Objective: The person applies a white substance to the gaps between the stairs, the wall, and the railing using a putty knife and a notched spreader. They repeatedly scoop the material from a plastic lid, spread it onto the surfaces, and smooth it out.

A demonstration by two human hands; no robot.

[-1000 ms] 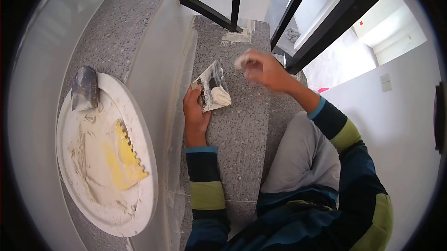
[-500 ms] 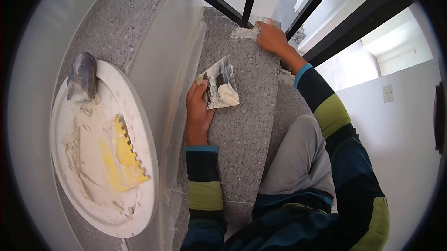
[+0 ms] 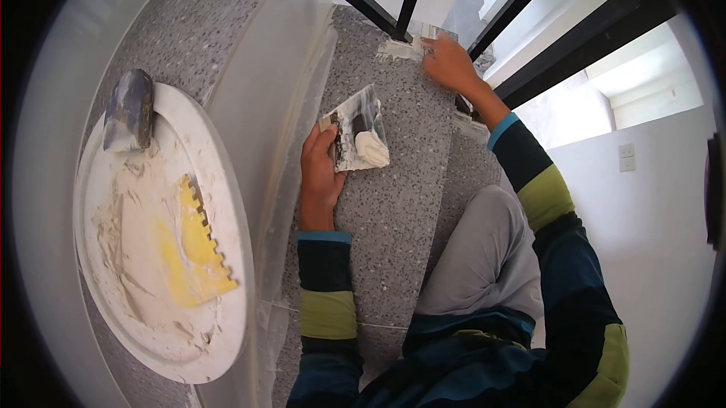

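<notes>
My left hand (image 3: 320, 166) grips a wide, smeared putty knife (image 3: 349, 143) by its handle end, above the speckled stair tread. A lump of off-white filler (image 3: 371, 149) sits on its blade. At the foot of the black railing post, my right hand (image 3: 449, 65) is closed on a second putty knife (image 3: 439, 32), its fingers pressing it down near the tread's edge. Only part of that blade shows, and its handle is hidden. A patch of wet filler (image 3: 399, 49) is spread on the tread beside the post.
On the left, a white round lid or tray (image 3: 236, 219) smeared with filler carries a yellow notched spreader (image 3: 198, 245) and a dark, dirty block-like object (image 3: 128, 113). Black metal railing bars (image 3: 522, 11) rise beyond the tread's far end. A wall switch (image 3: 627, 158) is at right.
My right hand has shifted slightly to the right along the post's foot with its putty knife. My left hand keeps its hold, and the view has moved a little.
</notes>
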